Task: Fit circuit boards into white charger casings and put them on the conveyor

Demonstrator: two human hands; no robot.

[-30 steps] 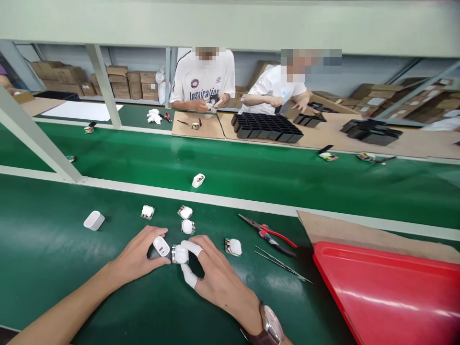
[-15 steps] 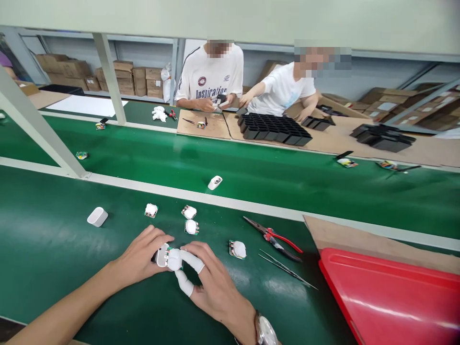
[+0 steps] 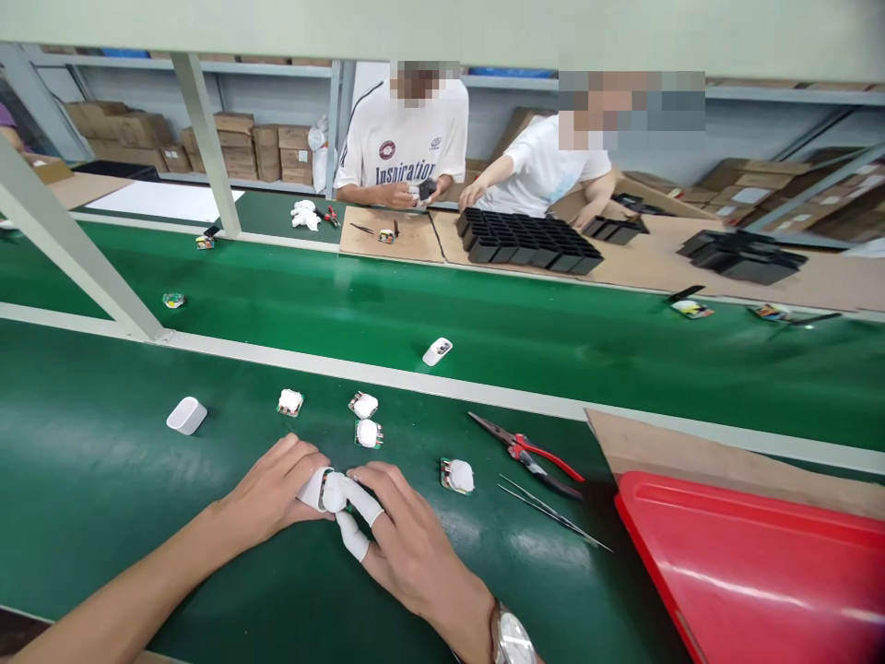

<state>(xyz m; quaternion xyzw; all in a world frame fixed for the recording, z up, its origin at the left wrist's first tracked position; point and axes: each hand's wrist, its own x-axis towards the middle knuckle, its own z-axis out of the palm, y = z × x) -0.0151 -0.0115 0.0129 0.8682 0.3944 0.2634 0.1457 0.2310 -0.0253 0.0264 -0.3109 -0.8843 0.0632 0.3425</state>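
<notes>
My left hand is closed around a white plastic housing, its opening turned to the right. Between the thumb and forefinger of my right hand, both in white finger cots, is a small circuit board with a white pad, partly inside the housing's mouth. My fingers hide much of both parts. Beyond my hands lie similar padded boards: one to the left, two close together in the middle, and one to the right. Another white housing rests at the left.
Red-handled pliers and tweezers lie to the right, beside a red tray. A green belt runs past, carrying a white housing and several boards. Two people sit across it near black trays.
The circuit board has gone from beside the housing's opening to partly inside it. Things on the belt have shifted right. The person opposite has moved the dark part in their hands slightly.
</notes>
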